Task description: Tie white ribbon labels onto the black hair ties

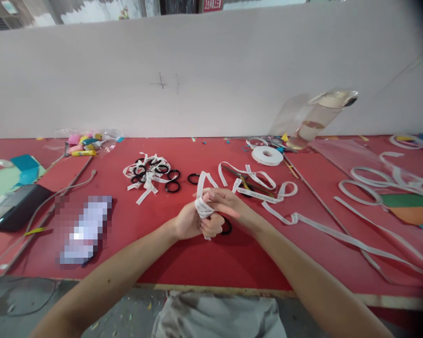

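Note:
White printed ribbon point(203, 208) is wrapped around the fingers of my left hand point(188, 222), which is closed on it. My right hand point(232, 203) meets the left from the other side, its fingers closed at the ribbon; its fingertips are partly hidden. A loop of the ribbon stands up above both hands, and a short end shows below. Just under my hands lies a black hair tie point(227, 226), partly covered. Another black ring point(193, 178) lies beyond them. To the left is a pile of black hair ties with white ribbon bows point(150, 174).
Scissors point(245, 180) lie among loose ribbon on the right, near a white ribbon roll point(267, 156). A water bottle point(315, 121) leans against the white partition point(211, 80). A blurred-out phone-shaped item point(86, 230), cable point(61, 191) and black case point(19, 208) are left.

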`<state>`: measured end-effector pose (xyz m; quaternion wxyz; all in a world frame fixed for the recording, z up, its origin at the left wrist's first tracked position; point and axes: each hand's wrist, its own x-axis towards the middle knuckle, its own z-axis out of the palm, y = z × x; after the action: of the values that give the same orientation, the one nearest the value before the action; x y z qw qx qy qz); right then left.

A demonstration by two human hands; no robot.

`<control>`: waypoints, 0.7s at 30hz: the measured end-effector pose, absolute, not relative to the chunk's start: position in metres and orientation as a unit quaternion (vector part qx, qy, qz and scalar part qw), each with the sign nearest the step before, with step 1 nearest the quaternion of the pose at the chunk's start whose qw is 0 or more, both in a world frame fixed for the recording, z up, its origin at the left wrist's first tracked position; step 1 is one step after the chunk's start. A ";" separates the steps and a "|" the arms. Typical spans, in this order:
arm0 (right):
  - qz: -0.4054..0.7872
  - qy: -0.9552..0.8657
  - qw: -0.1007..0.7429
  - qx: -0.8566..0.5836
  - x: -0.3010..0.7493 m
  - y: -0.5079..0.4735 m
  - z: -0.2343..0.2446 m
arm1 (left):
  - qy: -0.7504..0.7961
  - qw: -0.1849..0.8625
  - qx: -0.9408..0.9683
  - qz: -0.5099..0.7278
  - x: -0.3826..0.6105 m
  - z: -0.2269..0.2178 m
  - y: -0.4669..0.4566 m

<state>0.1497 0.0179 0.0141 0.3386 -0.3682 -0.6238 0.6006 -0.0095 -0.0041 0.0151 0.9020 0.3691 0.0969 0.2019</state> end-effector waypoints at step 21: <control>0.526 -0.618 0.460 -0.361 0.157 0.022 0.019 | 0.119 0.903 0.395 0.120 -0.006 0.015 -0.003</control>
<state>0.1570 0.0218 0.0188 0.4598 -0.3611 -0.6177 0.5260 -0.0063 -0.0029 0.0150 0.9033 0.3946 0.1186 0.1198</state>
